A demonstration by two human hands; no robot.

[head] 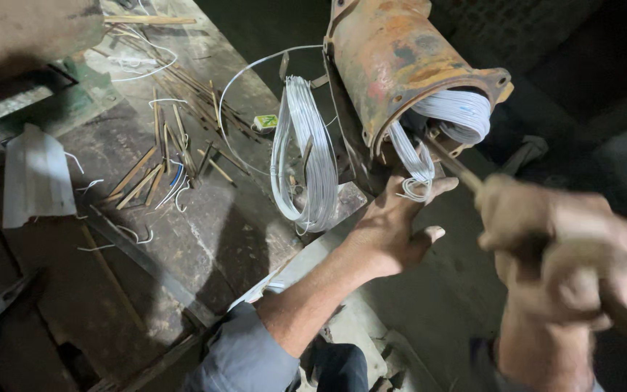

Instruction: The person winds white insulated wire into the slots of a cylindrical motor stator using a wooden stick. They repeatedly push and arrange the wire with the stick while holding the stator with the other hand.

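Housing (pixel 400 58): rusted steel, judged heavy and rigid — laid on its side at the bench (pixel 205 239) edge, open end toward the camera.
Coil (pixel 419 163): white wire loops hang from the housing mouth; judged light and springy, with insulation easily nicked — best gripped by the bundle, not single strands.
Left hand (pixel 393 225): fingers spread, pressed against the hanging coil.
Right hand (pixel 560 247): clamped on a rod (pixel 451 163); its tip is set at the housing mouth.
Spare coil (pixel 306 156): left looped on the bench, beside the housing.

White wire coil (pixel 414 161) at rusty housing (pixel 400 62)
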